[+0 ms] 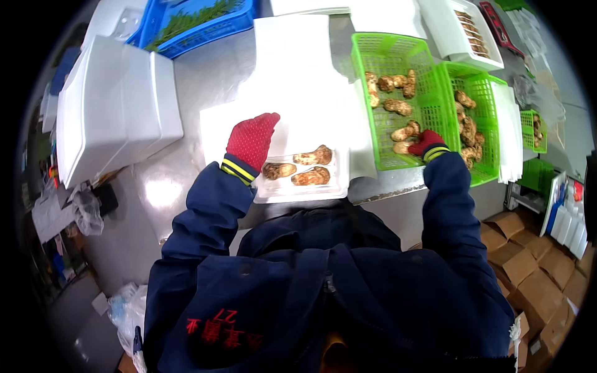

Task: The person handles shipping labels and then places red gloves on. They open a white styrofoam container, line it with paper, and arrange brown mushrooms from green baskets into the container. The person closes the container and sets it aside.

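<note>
A white plastic tray (303, 192) lies in front of me with three brown-and-cream mushrooms, resembling matsutake, in it; one is the upper mushroom (313, 155). My left hand (252, 141), in a red dotted glove, is over the tray's left side, fingers close together and pointing up and right. Its palm side is hidden, and I see nothing held. To the right, my right hand (426, 141), also red-gloved, reaches into a green plastic basket (422, 112). Its fingertips meet the right end of a pale mushroom (402, 147); whether they grip it is hidden. Several other mushrooms (398, 107) lie in that basket.
A second green basket (487, 163) with mushrooms adjoins on the right. White foam boxes (121, 107) stand at left, near a blue crate (210, 32) holding green sprigs. A white foam box (494, 58) with mushrooms sits at back right. Cardboard boxes (531, 284) lie low at right.
</note>
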Demonstrator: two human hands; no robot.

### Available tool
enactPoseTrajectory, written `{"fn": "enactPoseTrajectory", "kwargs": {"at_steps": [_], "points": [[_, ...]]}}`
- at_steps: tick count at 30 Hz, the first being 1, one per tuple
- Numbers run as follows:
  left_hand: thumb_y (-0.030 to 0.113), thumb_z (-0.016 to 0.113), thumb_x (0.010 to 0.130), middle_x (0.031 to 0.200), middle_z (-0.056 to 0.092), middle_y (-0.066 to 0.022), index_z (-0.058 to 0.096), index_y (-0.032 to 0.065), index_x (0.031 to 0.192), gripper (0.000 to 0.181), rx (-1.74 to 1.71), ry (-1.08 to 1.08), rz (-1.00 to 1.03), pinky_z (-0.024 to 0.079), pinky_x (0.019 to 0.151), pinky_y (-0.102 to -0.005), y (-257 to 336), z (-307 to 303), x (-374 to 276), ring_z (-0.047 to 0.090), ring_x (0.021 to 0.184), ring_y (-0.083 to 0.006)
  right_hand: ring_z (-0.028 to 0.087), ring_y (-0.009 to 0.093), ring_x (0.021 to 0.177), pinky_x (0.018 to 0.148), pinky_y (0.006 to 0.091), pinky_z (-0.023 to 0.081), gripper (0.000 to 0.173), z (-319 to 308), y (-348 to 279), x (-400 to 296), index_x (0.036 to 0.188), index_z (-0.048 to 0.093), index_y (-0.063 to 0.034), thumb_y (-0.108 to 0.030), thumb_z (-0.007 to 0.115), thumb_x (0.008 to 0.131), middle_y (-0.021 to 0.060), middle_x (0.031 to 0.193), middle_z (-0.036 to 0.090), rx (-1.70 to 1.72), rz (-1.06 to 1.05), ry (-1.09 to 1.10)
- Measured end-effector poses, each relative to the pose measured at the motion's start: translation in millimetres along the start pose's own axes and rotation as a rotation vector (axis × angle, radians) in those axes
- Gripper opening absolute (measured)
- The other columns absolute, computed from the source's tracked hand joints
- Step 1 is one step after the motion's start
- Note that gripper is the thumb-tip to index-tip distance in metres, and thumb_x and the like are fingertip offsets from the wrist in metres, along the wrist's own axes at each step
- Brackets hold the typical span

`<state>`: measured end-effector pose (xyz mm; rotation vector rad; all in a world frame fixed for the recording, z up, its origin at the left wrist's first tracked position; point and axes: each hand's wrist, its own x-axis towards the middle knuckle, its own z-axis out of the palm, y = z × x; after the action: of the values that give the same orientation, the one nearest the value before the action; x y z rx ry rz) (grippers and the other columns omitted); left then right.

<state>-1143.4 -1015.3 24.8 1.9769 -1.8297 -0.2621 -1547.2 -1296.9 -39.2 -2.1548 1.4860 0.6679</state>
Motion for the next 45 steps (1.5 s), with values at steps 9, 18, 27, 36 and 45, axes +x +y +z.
{"fn": "enactPoseTrajectory", "kwargs": {"at_steps": [9,18,27,36,45], "points": [[0.033,0.076,0.072,0.134,0.044,-0.015,0.043,0.0105,0.133,0.073,-0.549,-0.097,-0.102,0.037,0.102,-0.0381,42.9,-7.5,5.5,0.044,0.121,-0.0321,0.058,0.02,0.099,0.086,0.032,0.048,0.049,-49.7,-190.3,-70.6,0.119,0.053,0.0008,-0.013,0.072,0.076,0.0118,0.109,0.06,1.021,-0.751,-0.349],[0.019,0.075,0.064,0.107,0.059,-0.0102,0.056,0.0113,0.111,0.052,0.055,-0.103,-0.183,0.047,0.084,-0.0405,1.1,21.8,-16.9,0.058,0.097,-0.0305,0.063,0.025,0.087,0.081,0.0324,0.05,0.036,42.9,-276.7,-45.6,0.111,0.058,-0.001,-0.016,0.063,0.078,0.0152,0.094,0.066,0.876,-0.684,-0.253],[0.036,0.074,0.065,0.103,0.06,-0.0073,0.058,0.0146,0.113,0.054,0.377,-0.179,-0.228,0.025,0.101,-0.0535,9.6,24.0,-26.2,0.049,0.112,-0.0248,0.06,0.029,0.098,0.086,0.0349,0.048,0.041,42.1,-301.8,-48.5,0.114,0.057,-0.0038,-0.019,0.063,0.076,0.0152,0.107,0.063,0.318,-0.79,-0.156],[0.011,0.071,0.075,0.101,0.063,-0.0126,0.062,0.0064,0.107,0.033,0.101,0.36,-0.29,0.047,0.083,-0.0381,-27.1,-19.0,-47.2,0.058,0.097,-0.0301,0.055,0.03,0.101,0.085,0.0416,0.045,0.041,70.6,-312.9,-68.6,0.111,0.058,-0.0156,-0.037,0.063,0.076,0.0092,0.105,0.062,0.091,-0.825,0.09],[0.014,0.065,0.074,0.097,0.061,-0.0076,0.061,0.0096,0.097,0.024,0.283,0.021,-0.144,0.036,0.095,-0.0474,-6.8,1.0,-26.7,0.055,0.103,-0.0272,0.057,0.031,0.091,0.078,0.0412,0.046,0.018,94.3,-311.8,-44.2,0.091,0.063,-0.0115,-0.013,0.06,0.073,0.0102,0.092,0.063,0.004,-1.01,0.116]]}}
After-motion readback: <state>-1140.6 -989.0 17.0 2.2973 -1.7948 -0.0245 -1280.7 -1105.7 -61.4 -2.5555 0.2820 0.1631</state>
